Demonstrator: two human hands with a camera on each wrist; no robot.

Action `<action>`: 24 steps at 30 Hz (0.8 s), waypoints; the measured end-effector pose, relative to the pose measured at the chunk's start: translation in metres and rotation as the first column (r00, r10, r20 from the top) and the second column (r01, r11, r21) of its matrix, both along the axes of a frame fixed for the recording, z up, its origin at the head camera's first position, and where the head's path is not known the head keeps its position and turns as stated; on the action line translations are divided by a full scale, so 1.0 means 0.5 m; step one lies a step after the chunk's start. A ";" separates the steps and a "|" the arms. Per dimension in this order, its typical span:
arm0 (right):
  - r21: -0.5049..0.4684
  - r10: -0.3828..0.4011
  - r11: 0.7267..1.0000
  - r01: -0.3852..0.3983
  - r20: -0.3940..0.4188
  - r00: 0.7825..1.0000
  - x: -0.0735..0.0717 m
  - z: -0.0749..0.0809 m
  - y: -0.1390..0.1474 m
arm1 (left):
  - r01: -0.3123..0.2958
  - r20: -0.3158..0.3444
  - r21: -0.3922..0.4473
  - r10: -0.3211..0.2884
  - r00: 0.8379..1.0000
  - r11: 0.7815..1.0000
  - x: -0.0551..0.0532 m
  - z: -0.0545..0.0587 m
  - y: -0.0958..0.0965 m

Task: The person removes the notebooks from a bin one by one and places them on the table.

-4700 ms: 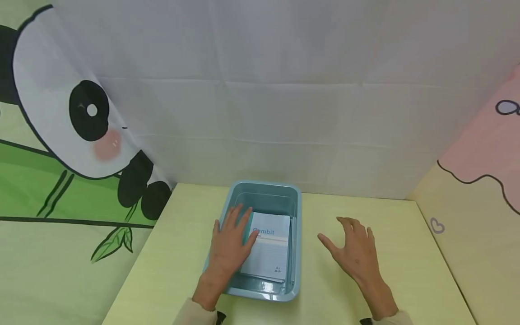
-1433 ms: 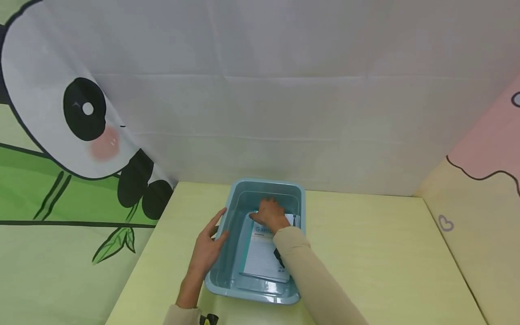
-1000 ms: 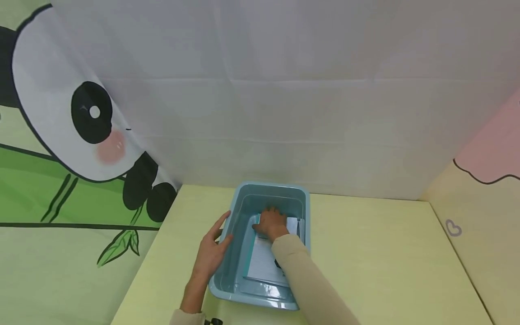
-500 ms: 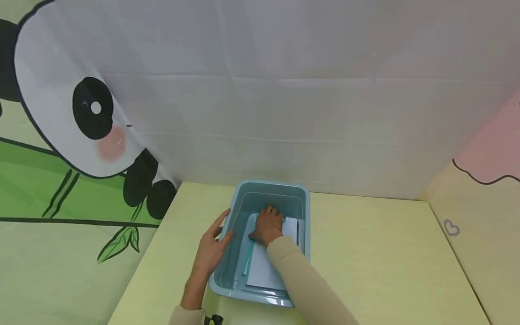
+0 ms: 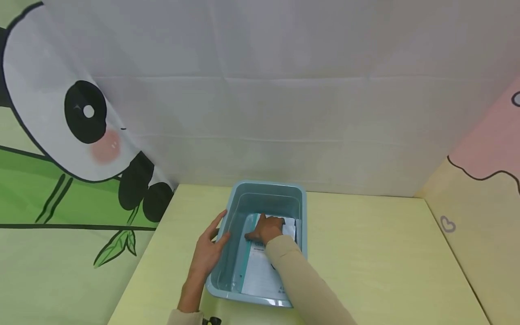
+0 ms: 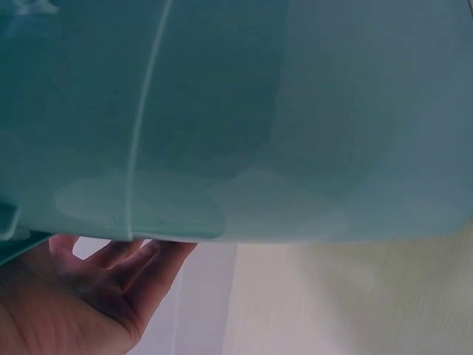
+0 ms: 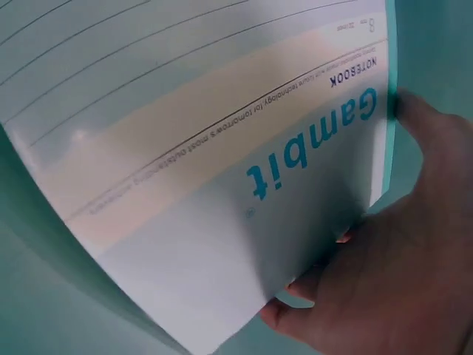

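A light-blue plastic tub (image 5: 266, 187) stands on the table with a white, teal-spined Gambit notebook (image 5: 262, 271) inside it. My right hand (image 5: 266, 229) reaches into the tub and grips the notebook near its far end. In the right wrist view, my right hand (image 7: 399, 259) has its thumb at the teal spine, and its fingers curl behind the top edge of the notebook (image 7: 222, 148). My left hand (image 5: 206, 253) holds the tub's left rim. The left wrist view shows the bent fingers of my left hand (image 6: 96, 296) behind the tub's edge (image 6: 222, 148), their tips hidden.
The pale yellow table (image 5: 365, 253) extends on both sides of the tub. A white sheet (image 5: 284, 113) hangs behind it. Printed cartoon cloths (image 5: 53, 203) cover the left side, and another printed panel (image 5: 487, 216) lines the right.
Earlier both hands were apart, the left over the tub and the right over the table. Now the left holds the rim. The right grips the notebook, which has shifted slightly toward me.
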State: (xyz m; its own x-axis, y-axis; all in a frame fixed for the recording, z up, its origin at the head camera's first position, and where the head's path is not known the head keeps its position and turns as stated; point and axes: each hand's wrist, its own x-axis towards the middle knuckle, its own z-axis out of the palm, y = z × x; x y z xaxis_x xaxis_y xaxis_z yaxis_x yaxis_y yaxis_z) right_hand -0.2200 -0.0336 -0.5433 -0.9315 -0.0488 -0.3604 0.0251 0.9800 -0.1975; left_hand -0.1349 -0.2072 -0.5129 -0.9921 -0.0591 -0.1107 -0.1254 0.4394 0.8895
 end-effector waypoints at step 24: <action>-0.027 -0.056 0.998 0.049 -0.386 0.921 -0.013 0.109 -0.002 | 0.013 -0.005 -0.002 -0.013 1.000 1.000 0.000 -0.001 -0.003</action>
